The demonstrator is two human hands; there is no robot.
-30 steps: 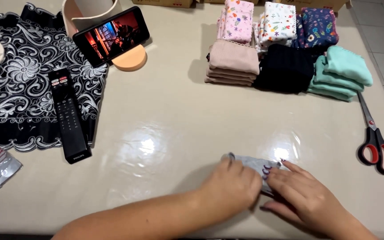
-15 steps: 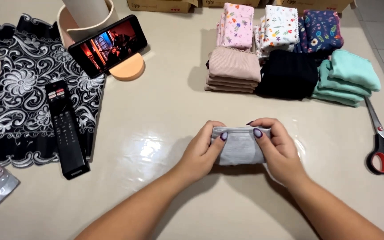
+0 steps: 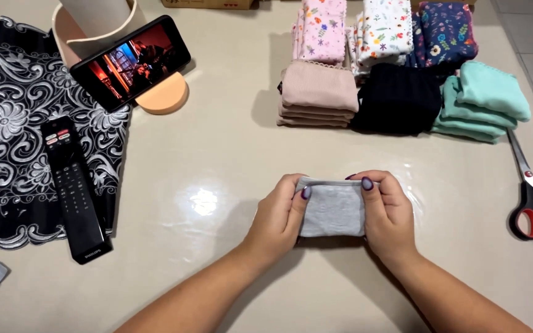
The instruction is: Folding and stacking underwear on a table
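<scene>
Hands, left (image 3: 279, 217) and right (image 3: 390, 213), each hold a tight grip on the folded grey cloth (image 3: 332, 209), pinching opposite edges to keep its folds flat above the bench (image 3: 217, 160).

A glossy beige table (image 3: 217, 154) carries a black lace cloth (image 3: 13, 123) at the left with a black remote (image 3: 74, 188) overlapping its edge, and a phone (image 3: 131, 61) leaning on a peach stand (image 3: 165, 95). At the far side sit stacks of folded garments (image 3: 402, 80), with red-handled scissors (image 3: 532, 197) lying just beside them at the right edge.
</scene>
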